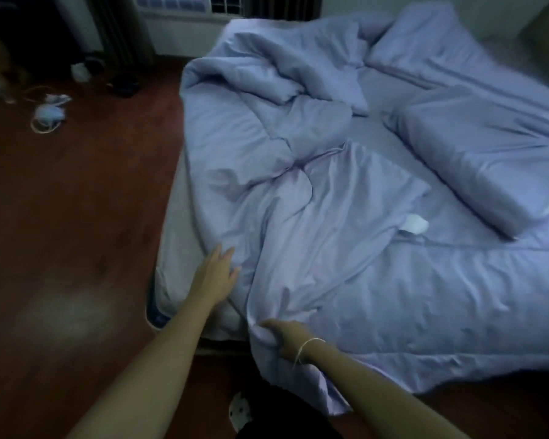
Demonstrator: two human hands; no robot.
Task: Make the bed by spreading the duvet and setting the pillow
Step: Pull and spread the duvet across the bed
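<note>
Of the 2 hands, the right hand (284, 339) is clenched on a bunched edge of the duvet (298, 217), its fingers hidden in cloth; the left hand (216, 274) lies flat, fingers straight. The duvet is crumpled across the bed (175, 248), beside 1 pillow (488, 160).

Dim, bluish and underexposed throughout. Weak daylight only from the barred window (225, 3) at the top edge; nothing else lit. Soft pale sheen on the reddish floor (67, 312) lower left. Shallow shadows in the folds of the duvet (298, 191). Left corner nearly black. Soft, smeared, grainy everywhere, with wide-angle bending toward the edges.
</note>
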